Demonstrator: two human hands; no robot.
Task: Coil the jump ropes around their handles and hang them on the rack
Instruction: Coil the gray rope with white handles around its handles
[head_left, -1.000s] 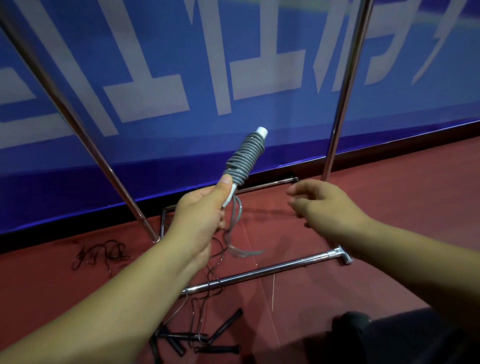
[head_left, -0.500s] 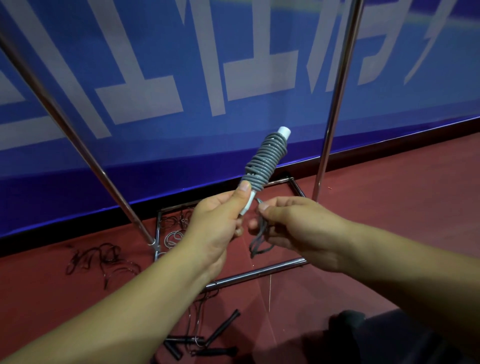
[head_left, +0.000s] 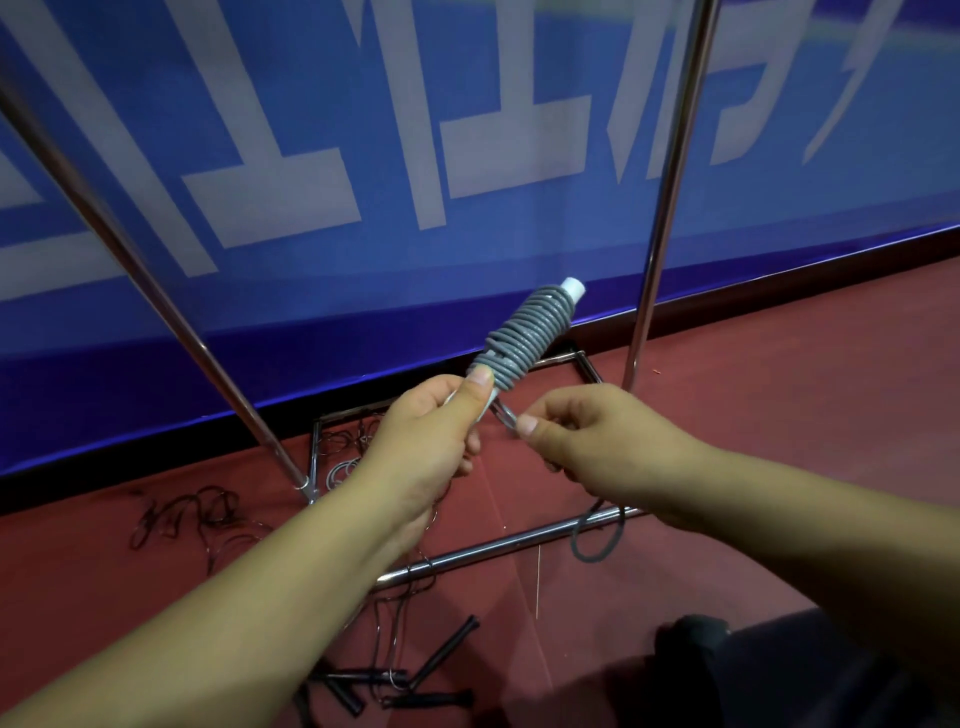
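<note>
**Grey rope wound on handle, both hands on it**

Grey rope (head_left: 524, 338) coiled tight round white handle (head_left: 573, 288), held up tilted, white tip toward upper right, in front of the blue banner (head_left: 363, 130); left hand (head_left: 431, 431) grip closed round the handle's lower end, thumb pressed on the bottom coils; right hand (head_left: 587, 436) grip pinched narrow on the rope's loose end just below the coil, thumb and forefinger holding it; slack loop (head_left: 597, 535) hangs under the right wrist, over the rack's front bar; rack (head_left: 670, 171) chrome, two uprights rising left and right of the hands, base frame on the red floor (head_left: 779, 405) behind and below them; black ropes (head_left: 197, 514) tangled on the floor left of the rack base and draped over its front bar; black handles (head_left: 447, 649) lie in a cluster on the floor near the bottom edge, under the left forearm; dark shape at lower right corner, cannot tell what.
</note>
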